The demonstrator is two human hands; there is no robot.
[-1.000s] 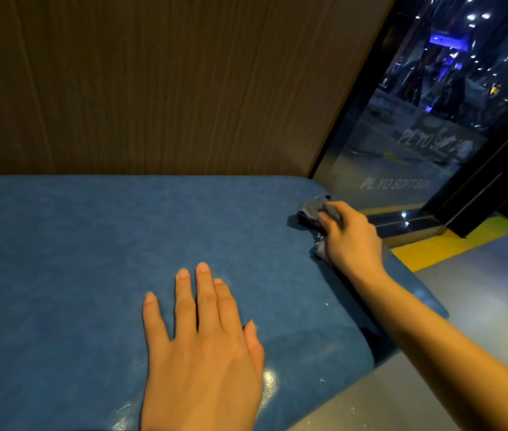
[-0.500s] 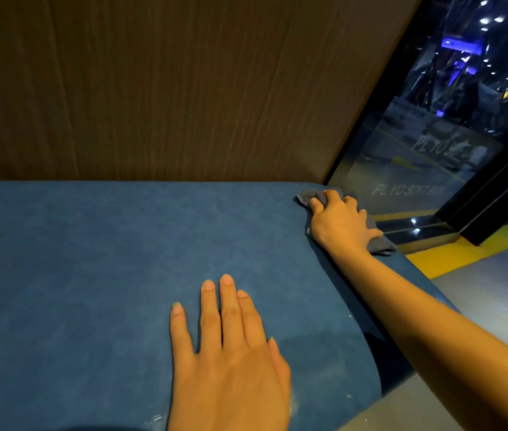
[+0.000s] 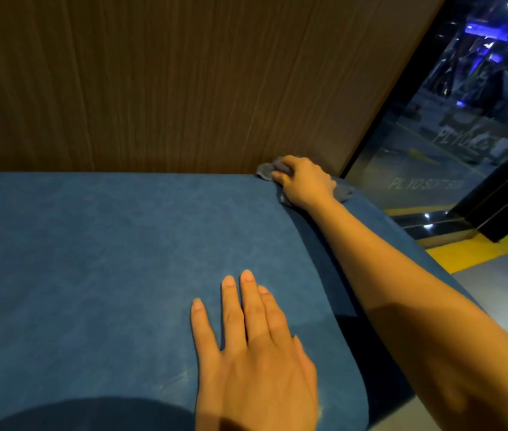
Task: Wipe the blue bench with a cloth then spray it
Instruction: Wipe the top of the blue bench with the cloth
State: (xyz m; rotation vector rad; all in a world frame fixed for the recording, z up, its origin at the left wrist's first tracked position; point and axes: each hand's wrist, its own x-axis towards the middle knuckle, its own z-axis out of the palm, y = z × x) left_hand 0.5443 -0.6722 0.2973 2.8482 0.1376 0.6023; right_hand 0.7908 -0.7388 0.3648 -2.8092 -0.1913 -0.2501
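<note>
Cloth: your grey cloth (image 3: 265,172) is bunched up right of centre in the frame, on the bench's far right corner. A crumpled bit pokes out on each side of the hand.
Right hand: your right hand (image 3: 304,183) has its fingers curled over the cloth, gripping it against the seat.
Left hand: your left hand (image 3: 255,353) lies flat at lower centre, fingers straight and slightly spread, holding nothing.
Bench: the blue bench (image 3: 91,259) looks matte and mottled (with a few pale scuffs near your left hand).
Edges: the wood panel (image 3: 153,82) meets the seat's far edge, just beside the cloth. The rounded right edge drops away under your forearm, with glass (image 3: 417,169) and a yellow strip (image 3: 479,247) beyond.
Open room: the blue seat stretches wide across the left of the frame.
</note>
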